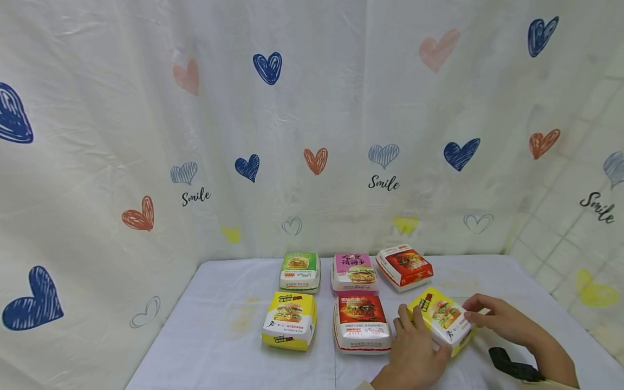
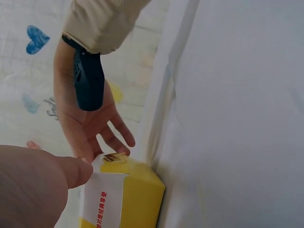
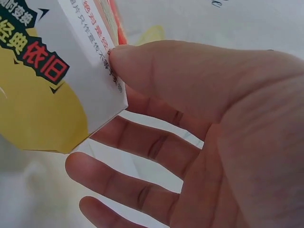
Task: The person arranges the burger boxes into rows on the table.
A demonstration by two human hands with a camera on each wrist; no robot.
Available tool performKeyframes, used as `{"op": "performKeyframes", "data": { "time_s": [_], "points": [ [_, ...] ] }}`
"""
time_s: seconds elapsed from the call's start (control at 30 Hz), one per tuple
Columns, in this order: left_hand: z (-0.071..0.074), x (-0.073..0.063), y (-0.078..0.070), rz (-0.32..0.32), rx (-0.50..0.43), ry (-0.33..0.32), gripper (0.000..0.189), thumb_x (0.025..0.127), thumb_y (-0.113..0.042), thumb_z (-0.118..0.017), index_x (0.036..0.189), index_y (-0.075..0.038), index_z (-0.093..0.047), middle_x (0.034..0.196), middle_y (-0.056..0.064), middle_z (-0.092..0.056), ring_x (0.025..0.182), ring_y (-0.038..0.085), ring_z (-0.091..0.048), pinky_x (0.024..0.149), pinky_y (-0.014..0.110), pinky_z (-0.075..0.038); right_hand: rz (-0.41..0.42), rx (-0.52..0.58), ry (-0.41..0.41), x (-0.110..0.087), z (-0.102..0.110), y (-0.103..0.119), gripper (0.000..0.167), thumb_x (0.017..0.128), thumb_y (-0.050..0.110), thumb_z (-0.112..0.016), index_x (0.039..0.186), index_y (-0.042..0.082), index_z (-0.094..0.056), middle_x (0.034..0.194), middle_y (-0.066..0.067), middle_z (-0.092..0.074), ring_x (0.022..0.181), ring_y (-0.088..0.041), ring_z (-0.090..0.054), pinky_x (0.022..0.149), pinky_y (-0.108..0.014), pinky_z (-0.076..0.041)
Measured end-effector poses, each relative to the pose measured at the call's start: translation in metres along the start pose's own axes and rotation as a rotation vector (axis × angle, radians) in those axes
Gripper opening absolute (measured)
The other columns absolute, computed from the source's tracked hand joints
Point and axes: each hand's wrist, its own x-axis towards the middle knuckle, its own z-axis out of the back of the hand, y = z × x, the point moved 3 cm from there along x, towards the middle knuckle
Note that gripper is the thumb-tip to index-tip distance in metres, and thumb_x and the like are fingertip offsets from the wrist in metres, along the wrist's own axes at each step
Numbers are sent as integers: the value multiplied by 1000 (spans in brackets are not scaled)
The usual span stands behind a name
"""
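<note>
A yellow-and-white burger box (image 1: 444, 317) sits tilted at the right of the group on the white-covered table, between both hands. My left hand (image 1: 413, 349) grips its left side, thumb toward the near edge and fingers at the far-left side. From the right, my right hand (image 1: 502, 319) holds the box's right end. In the right wrist view, the right thumb presses the white panel of the box (image 3: 52, 104) while the fingers reach beneath it. The left wrist view shows the left thumb against the box (image 2: 140, 194); the left fingers are hidden there.
Left of the hands stand a red-and-white burger box (image 1: 362, 323) and another yellow one (image 1: 290, 320). Behind them are a green box (image 1: 299, 272), a pink one (image 1: 355, 272) and an angled red one (image 1: 404, 267). A heart-printed curtain (image 1: 336, 119) hangs behind the table (image 1: 209, 336).
</note>
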Motion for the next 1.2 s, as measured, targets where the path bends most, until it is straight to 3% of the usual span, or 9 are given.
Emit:
{"op": "performKeyframes", "data": {
  "time_s": [0.27, 0.5, 0.8, 1.03, 1.2],
  "points": [
    [0, 1, 1, 25, -39, 24, 87, 85, -65, -70, 155, -24, -37, 160, 1, -26, 131, 17, -44, 96, 32, -54, -14, 2, 12, 1, 1, -2, 28, 102, 29, -60, 112, 3, -64, 107, -9, -66, 87, -10, -56, 73, -36, -47],
    [0, -1, 1, 23, -49, 17, 88, 86, -67, -68, 156, -25, -36, 162, 1, -24, 132, 18, -46, 96, 34, -54, 25, 11, 31, 2, 0, -3, 26, 103, 27, -58, 108, 2, -63, 104, -8, -66, 83, -8, -55, 70, -32, -45],
    [0, 1, 3, 40, -94, 49, 86, 88, -67, -63, 158, -27, -33, 167, 0, -21, 141, 18, -42, 104, 36, -51, -10, 25, 62, 3, -2, -5, 29, 104, 32, -56, 102, 3, -61, 101, -6, -63, 83, -9, -52, 69, -32, -43],
    [-1, 2, 3, 47, -122, 92, 81, 91, -62, -62, 159, -29, -33, 169, -3, -16, 147, 21, -38, 109, 40, -49, -55, 44, 84, 5, -3, -6, 31, 104, 34, -57, 106, 3, -61, 104, -6, -64, 87, -10, -52, 75, -36, -46],
    [0, 3, 4, 20, -129, 85, 76, 94, -56, -61, 159, -28, -33, 170, 0, -16, 148, 21, -37, 106, 38, -51, -52, 67, 89, 7, -4, -6, 34, 102, 31, -59, 116, 0, -61, 114, -11, -65, 96, -16, -57, 77, -37, -51]
  ]
}}
